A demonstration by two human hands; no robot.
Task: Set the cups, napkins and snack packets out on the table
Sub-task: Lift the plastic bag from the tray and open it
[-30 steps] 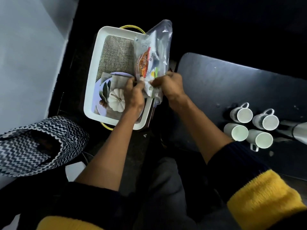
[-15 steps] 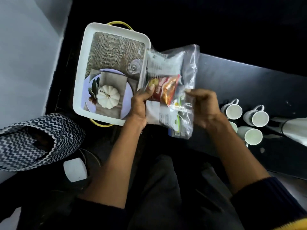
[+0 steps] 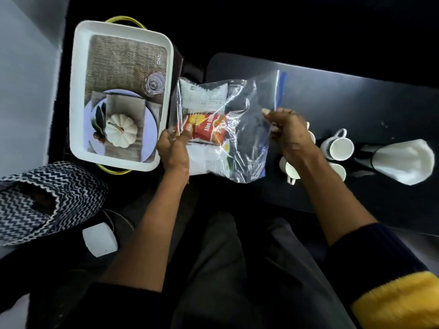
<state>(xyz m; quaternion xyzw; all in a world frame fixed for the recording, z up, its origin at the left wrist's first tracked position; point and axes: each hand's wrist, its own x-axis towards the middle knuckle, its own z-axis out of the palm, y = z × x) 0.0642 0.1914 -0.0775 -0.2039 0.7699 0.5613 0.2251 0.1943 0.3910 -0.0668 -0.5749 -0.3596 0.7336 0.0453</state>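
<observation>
I hold a clear zip bag (image 3: pixel 244 129) stretched between both hands over the left end of the dark table (image 3: pixel 332 98). Inside it lie a red snack packet (image 3: pixel 209 132) and white packets (image 3: pixel 202 96). My left hand (image 3: pixel 174 148) pinches the bag's left side over the red packet. My right hand (image 3: pixel 288 131) grips the bag's right edge near its blue zip strip. Several white cups (image 3: pixel 337 147) stand on the table just right of my right hand, partly hidden by my wrist. A white folded napkin (image 3: pixel 403 161) lies further right.
A white tray (image 3: pixel 79 91) with yellow handles sits left of the table, its base printed with a plate, pumpkin and woven mat. A zigzag-patterned black-and-white bag (image 3: pixel 45 200) lies at the lower left, a small white object (image 3: pixel 99 238) beside it. My legs fill the foreground.
The zip bag has swung from upright over the tray to lying flat and stretched toward the table. My right hand moved right along its edge toward the cups.
</observation>
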